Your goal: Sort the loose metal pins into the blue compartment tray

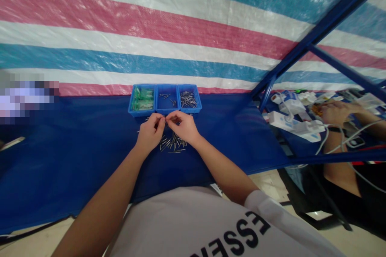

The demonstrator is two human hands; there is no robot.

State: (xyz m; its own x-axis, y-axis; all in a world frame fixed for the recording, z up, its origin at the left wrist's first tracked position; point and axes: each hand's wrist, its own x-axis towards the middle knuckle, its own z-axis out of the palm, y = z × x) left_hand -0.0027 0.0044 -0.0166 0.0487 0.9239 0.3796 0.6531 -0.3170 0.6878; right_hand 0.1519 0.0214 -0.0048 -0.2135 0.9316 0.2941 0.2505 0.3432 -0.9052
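Note:
My left hand (pixel 151 130) and my right hand (pixel 183 126) meet fingertip to fingertip over the blue table, both pinched closed. Whatever lies between the fingertips is too small to make out. Just below them spreads a loose pile of thin metal pins (pixel 173 143). Behind the hands stand three joined blue bins. Green packets fill the left bin (pixel 142 113), a few metal pins lie in the middle bin (pixel 167 111), and many pins lie in the right bin (pixel 189 110).
A striped plastic sheet (pixel 150 48) hangs behind the table (pixel 235 132). On the right, a blue metal frame (pixel 283 64) separates off another table with white boxes, cables and another person's hands (pixel 336 112). A pale strip (pixel 12 143) lies far left.

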